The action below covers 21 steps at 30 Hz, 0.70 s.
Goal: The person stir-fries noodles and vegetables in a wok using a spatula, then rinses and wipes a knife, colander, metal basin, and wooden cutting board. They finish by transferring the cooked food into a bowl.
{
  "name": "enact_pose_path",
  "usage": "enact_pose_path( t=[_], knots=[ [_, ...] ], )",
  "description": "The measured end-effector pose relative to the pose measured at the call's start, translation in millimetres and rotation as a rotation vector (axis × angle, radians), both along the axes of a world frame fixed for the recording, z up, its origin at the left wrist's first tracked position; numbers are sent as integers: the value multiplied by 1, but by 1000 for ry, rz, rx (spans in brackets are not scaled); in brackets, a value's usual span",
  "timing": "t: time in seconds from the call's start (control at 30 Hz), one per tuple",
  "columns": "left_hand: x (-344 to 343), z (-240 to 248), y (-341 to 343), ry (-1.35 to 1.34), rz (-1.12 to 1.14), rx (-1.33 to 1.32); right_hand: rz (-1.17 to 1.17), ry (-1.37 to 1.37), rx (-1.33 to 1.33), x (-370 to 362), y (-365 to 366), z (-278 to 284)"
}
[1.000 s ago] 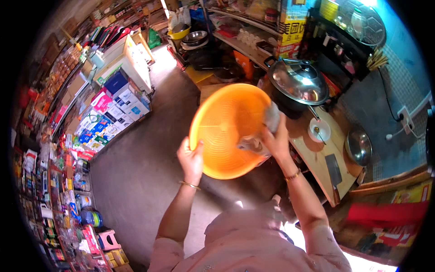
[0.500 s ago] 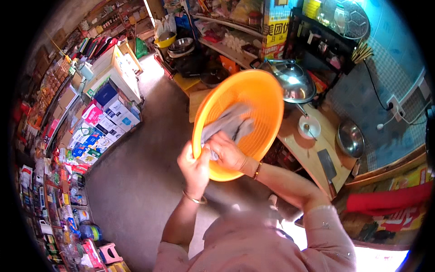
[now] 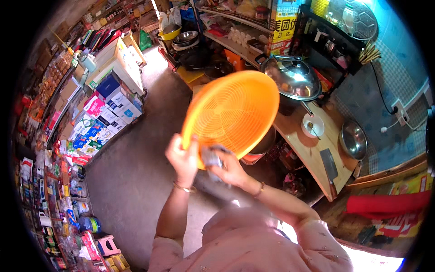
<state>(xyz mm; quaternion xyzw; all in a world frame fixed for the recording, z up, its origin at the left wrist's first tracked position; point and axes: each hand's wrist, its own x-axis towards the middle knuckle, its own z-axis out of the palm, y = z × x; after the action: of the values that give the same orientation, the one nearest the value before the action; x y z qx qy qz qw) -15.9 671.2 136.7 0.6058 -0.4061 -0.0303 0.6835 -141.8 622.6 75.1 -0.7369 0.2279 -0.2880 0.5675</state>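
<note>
An orange plastic strainer basket [image 3: 235, 109] is held up tilted in front of me, its perforated inside showing. My left hand [image 3: 182, 158] grips its near left rim, the thumb over the edge. In my right hand [image 3: 232, 171] a grey cloth [image 3: 213, 156] is bunched up at the basket's lower rim. Motion blurs the cloth and the fingers a little. Part of another round vessel [image 3: 263, 144] shows behind the basket's lower right side.
To the right, a wooden board [image 3: 297, 136] bears a white bowl [image 3: 312, 124], a cleaver [image 3: 329, 164] and a steel basin [image 3: 353, 139]. Behind stands a lidded wok [image 3: 294, 79]. Stacked cartons [image 3: 106, 118] and packed shelves line the left, beside the grey floor [image 3: 131, 195].
The grey cloth, spread inside the basket before, is now bunched in my right hand near the rim. The right hand has come down toward me; the basket has shifted slightly left.
</note>
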Motion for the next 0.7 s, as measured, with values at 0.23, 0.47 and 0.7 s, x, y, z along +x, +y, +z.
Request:
enact_pose_path(
  t=[0.23,0.47,0.7],
  knots=[
    [60,-74,-22,1058,-433,-304,-283,-547,342,-86,3,6],
    [-32,-98,-35,1416,-867,-99,-550,-241,-1253,-53,-23,75],
    [-14,-98,-11,1449,-946,20,75,-208,-947,-73,-116,189]
  ],
)
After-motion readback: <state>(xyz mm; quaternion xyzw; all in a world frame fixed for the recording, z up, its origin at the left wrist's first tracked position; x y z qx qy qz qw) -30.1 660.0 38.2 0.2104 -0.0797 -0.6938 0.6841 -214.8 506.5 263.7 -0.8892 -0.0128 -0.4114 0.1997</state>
